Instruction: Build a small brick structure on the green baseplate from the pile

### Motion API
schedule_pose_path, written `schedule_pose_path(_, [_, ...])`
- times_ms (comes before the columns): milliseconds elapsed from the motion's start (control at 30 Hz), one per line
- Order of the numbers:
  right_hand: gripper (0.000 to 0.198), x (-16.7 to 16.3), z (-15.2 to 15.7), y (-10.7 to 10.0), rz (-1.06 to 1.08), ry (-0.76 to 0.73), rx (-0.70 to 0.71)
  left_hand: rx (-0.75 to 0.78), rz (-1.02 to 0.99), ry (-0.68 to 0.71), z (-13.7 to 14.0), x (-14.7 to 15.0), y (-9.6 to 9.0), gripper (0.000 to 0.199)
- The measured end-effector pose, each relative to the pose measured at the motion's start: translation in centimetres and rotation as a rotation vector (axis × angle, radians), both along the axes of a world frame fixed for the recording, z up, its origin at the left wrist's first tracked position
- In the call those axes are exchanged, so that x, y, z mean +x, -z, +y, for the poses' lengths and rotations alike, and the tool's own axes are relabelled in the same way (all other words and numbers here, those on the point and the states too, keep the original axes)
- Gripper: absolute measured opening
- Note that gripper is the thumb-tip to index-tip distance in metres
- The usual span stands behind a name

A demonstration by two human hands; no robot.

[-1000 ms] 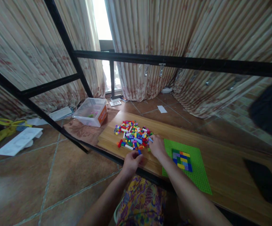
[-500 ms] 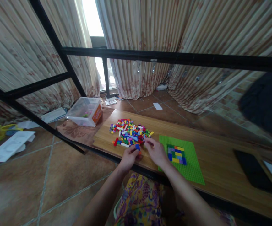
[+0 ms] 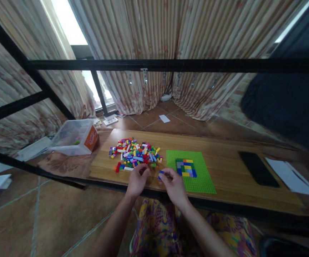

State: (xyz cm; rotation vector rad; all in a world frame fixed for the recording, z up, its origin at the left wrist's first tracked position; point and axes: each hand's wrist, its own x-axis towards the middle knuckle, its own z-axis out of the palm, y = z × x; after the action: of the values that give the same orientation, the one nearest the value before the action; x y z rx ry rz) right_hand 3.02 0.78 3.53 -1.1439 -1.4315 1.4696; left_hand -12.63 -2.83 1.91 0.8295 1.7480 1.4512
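Note:
A blue toy brick (image 3: pixel 161 174) is pinched between the thumb and fingers of my right hand (image 3: pixel 173 184), just left of the green baseplate (image 3: pixel 206 178). On that plate sits a block of bricks (image 3: pixel 186 168) in blue, yellow, grey, green and orange, laid close together. My left hand (image 3: pixel 137 181) hovers at the near side of the pile of loose bricks (image 3: pixel 135 151), its fingers curved and the thumb apart, with nothing visible in them. A few small green and orange bricks (image 3: pixel 154 165) lie between the two hands.
A clear plastic box (image 3: pixel 72 137) with an orange label stands left of the wooden table (image 3: pixel 224 153). A black phone-like slab (image 3: pixel 258 169) and white paper (image 3: pixel 290 175) lie to the right. A black metal bar (image 3: pixel 197 66) crosses in front of the curtains.
The blue brick has passed from my left hand to my right. My right hand has drawn back from the pile toward the table's near edge. The view has turned right.

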Motion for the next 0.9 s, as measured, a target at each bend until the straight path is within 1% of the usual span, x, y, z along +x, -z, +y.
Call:
schedule_pose_path(67, [0.034,1.7,-1.1,0.4,0.024,0.049,-0.099,0.022,0.131,-0.020,0.3,-0.1,0.1,0.023])
schedule_pose_path(167, [0.038,4.2,-2.4,0.8,0.029,0.114,-0.180,0.063,0.279,-0.040,0.7,-0.1,0.2,0.020])
schedule_pose_path(267, [0.038,6.5,-2.9,1.1,0.052,0.201,-0.201,0.119,0.383,-0.017,0.9,0.0,0.3,0.018])
schedule_pose_path(367, [0.040,8.4,-2.4,1.3,0.059,0.239,-0.191,0.183,0.431,0.011,0.9,0.1,0.3,0.018])
schedule_pose_path(533, [0.042,10.1,0.1,1.1,0.042,0.287,-0.077,0.226,0.493,0.026,0.6,0.2,0.5,0.016])
schedule_pose_path(700, [0.041,9.4,3.6,0.7,0.002,0.279,0.009,0.242,0.508,0.014,-0.4,1.4,0.4,0.019])
schedule_pose_path(800, [0.040,8.4,5.6,0.6,-0.117,0.231,0.109,0.246,0.531,0.095,-0.7,3.3,0.0,0.024])
schedule_pose_path(900, [0.034,7.5,7.4,0.3,-0.300,0.125,0.270,0.235,0.512,0.220,-0.1,5.4,-0.3,0.029])
